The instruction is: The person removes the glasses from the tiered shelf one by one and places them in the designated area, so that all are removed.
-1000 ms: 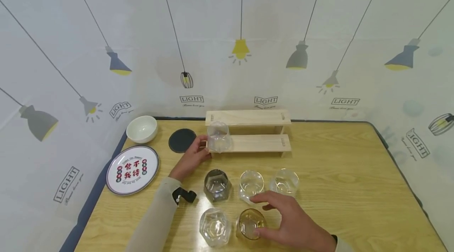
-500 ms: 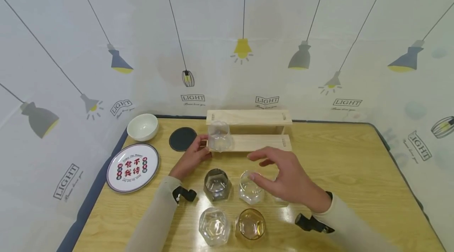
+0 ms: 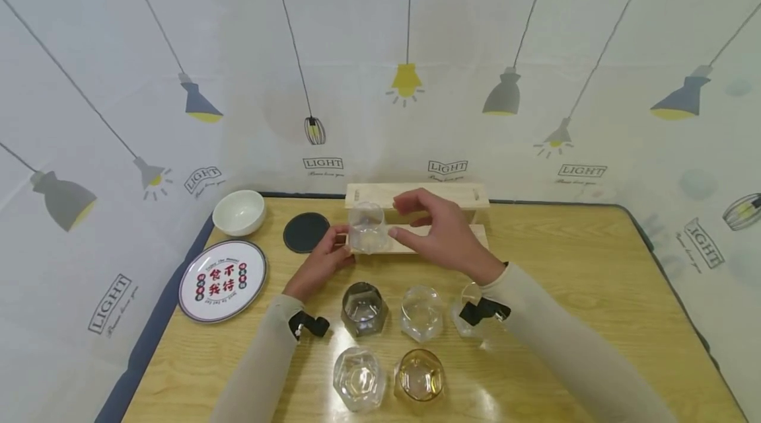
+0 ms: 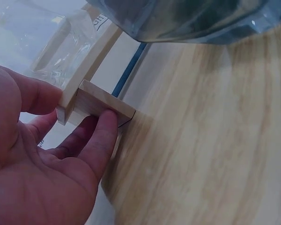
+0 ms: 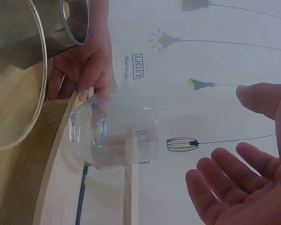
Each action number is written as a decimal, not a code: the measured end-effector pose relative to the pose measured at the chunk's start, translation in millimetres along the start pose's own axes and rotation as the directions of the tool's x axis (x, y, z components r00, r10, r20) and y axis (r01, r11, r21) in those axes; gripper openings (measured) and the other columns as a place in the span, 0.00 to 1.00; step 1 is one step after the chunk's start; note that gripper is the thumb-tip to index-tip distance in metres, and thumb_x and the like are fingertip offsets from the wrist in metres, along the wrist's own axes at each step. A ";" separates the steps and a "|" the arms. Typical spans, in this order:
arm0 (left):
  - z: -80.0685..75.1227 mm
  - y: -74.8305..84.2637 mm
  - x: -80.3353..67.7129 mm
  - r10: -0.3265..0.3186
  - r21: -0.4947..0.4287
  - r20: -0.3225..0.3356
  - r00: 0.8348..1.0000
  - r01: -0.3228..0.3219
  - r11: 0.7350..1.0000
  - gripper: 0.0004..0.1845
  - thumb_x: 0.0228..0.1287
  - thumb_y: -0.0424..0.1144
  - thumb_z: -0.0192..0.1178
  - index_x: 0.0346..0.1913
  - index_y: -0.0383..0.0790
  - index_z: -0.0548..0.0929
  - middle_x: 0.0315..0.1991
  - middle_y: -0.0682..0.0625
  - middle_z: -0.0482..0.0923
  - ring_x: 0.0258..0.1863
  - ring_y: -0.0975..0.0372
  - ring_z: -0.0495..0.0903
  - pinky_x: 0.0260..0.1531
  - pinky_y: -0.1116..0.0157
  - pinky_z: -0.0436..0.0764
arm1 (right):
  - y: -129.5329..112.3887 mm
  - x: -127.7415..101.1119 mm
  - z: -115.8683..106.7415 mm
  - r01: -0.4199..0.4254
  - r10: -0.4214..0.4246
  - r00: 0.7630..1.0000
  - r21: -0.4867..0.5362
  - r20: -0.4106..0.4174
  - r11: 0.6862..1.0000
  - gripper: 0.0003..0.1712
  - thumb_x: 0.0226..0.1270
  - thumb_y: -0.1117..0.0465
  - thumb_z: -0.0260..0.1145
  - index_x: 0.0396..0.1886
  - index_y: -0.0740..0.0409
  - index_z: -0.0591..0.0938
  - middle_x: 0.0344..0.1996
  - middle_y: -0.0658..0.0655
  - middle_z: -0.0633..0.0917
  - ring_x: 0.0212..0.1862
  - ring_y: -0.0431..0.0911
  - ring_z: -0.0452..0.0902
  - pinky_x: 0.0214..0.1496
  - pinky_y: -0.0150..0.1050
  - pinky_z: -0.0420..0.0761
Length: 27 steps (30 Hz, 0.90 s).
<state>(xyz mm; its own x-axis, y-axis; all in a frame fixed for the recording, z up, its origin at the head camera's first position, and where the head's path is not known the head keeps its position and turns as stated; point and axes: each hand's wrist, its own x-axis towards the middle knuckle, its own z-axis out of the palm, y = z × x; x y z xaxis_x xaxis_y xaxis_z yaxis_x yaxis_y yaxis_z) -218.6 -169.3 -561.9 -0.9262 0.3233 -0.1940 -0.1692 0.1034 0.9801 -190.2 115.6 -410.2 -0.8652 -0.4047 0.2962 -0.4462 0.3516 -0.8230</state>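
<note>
My left hand pinches the left end of the two-step wooden rack. In the left wrist view, the thumb lies on the lower plank's edge and the fingers press the support below it. A clear faceted glass stands upright at the left end of the lower step. Just right of it is my right hand, fingers and thumb spread and curved with nothing held. The right wrist view shows a gap between that hand and the glass.
A grey glass, an amber glass and several clear glasses stand in front of the rack. My right wrist partly hides one clear glass. At left are a white bowl, a printed plate and a black round coaster.
My right hand has moved from beside the amber glass, up over the clear glasses, to beside the glass on the rack. The left hand keeps its place at the rack's end.
</note>
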 end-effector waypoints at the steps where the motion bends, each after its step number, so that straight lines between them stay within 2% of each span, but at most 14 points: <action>1: -0.1 0.2 0.0 -0.001 -0.002 -0.003 1.000 0.001 1.000 0.26 0.81 0.30 0.48 0.77 0.40 0.60 0.71 0.33 0.65 0.69 0.45 0.73 0.71 0.49 0.80 | 3.1 4.8 2.1 -0.013 0.013 1.000 0.005 0.012 1.000 0.28 0.66 0.55 0.78 0.63 0.55 0.81 0.58 0.59 0.86 0.60 0.53 0.85 0.60 0.52 0.89; 5: -1.1 1.0 0.6 0.001 -0.007 -0.003 1.000 -0.001 1.000 0.26 0.81 0.30 0.48 0.77 0.40 0.60 0.72 0.33 0.65 0.70 0.45 0.73 0.71 0.48 0.79 | 16.0 22.4 11.7 -0.073 0.073 0.995 0.010 0.067 0.997 0.33 0.66 0.53 0.79 0.67 0.55 0.78 0.64 0.62 0.83 0.65 0.55 0.80 0.65 0.57 0.86; 11: -1.6 1.2 1.5 0.000 -0.003 0.013 1.000 0.000 1.000 0.26 0.82 0.32 0.49 0.77 0.41 0.60 0.72 0.34 0.65 0.70 0.46 0.72 0.72 0.50 0.79 | 35.7 43.4 27.3 -0.136 0.143 0.978 -0.059 0.155 0.989 0.41 0.65 0.48 0.78 0.72 0.59 0.75 0.69 0.59 0.80 0.68 0.56 0.78 0.67 0.56 0.85; 15: -0.1 1.8 2.7 -0.007 -0.011 0.019 1.000 0.008 1.000 0.25 0.82 0.32 0.48 0.77 0.42 0.61 0.73 0.35 0.65 0.72 0.46 0.71 0.73 0.49 0.78 | 41.9 49.8 35.5 -0.180 0.199 0.962 -0.113 0.185 0.977 0.45 0.62 0.44 0.79 0.74 0.55 0.74 0.70 0.56 0.79 0.67 0.55 0.79 0.67 0.54 0.85; 22: -1.4 -1.8 3.2 -0.009 -0.010 0.027 1.000 0.010 1.000 0.25 0.83 0.33 0.48 0.77 0.44 0.60 0.73 0.36 0.65 0.72 0.47 0.71 0.73 0.49 0.78 | 48.5 58.3 49.9 -0.185 0.225 0.951 -0.195 0.212 0.963 0.50 0.57 0.44 0.82 0.76 0.54 0.73 0.68 0.56 0.81 0.64 0.52 0.80 0.68 0.50 0.83; 27: -1.4 -2.3 3.8 -0.030 -0.004 0.025 0.999 0.031 1.000 0.26 0.83 0.33 0.48 0.77 0.45 0.60 0.74 0.37 0.64 0.74 0.46 0.69 0.74 0.50 0.77 | 56.1 58.6 54.2 -0.181 0.227 0.952 -0.218 0.207 0.959 0.51 0.54 0.43 0.84 0.75 0.51 0.74 0.66 0.55 0.83 0.60 0.50 0.81 0.64 0.49 0.84</action>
<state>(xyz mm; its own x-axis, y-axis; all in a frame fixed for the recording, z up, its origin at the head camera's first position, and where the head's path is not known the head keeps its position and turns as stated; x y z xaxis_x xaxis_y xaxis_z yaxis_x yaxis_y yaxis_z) -222.2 -169.6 -564.8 -0.9118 0.3436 -0.2247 -0.1988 0.1093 0.9739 -253.5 65.9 -465.3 -0.8770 -0.4804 -0.0053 -0.3211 0.5943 -0.7374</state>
